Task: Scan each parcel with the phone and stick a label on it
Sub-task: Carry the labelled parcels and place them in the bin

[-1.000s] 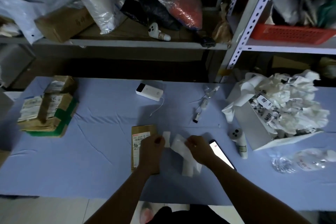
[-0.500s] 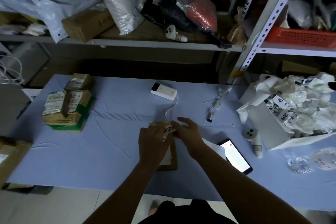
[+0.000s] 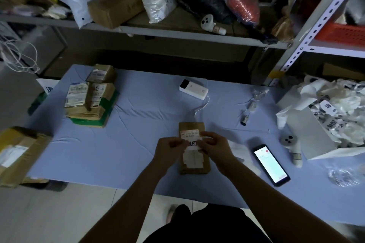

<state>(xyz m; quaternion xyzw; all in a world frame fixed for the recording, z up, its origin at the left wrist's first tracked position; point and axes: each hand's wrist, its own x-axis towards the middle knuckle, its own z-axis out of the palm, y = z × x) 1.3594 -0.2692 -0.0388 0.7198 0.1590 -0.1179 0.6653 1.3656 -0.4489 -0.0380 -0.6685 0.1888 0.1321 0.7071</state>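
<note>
Far left, off the worktop (image 3: 138, 144) edge: large brown carton (image 3: 17, 154) with a white slip on top. Back left on the blue cloth: stack of taped parcels (image 3: 91, 96), brown over green, printed slips facing up. Centre rear: white power bank (image 3: 193, 89), its cable running toward the middle. Centre front: flat brown parcel (image 3: 194, 167) lying on the cloth, printed slip with red edge near its far end, pale patch lower down. Over its middle — left hand (image 3: 169, 149) and right hand (image 3: 216, 146), both pinched closed on the ends of a small white label (image 3: 192, 144) bearing square black codes, held flat just above or on the parcel; contact cannot be told. Right of the parcel: phone (image 3: 271, 164) face up, screen lit, well clear of both hands. Beyond it: white handheld controller (image 3: 291, 144), then a white box of crumpled backing paper (image 3: 339, 116) — heaped past the rim.
</note>
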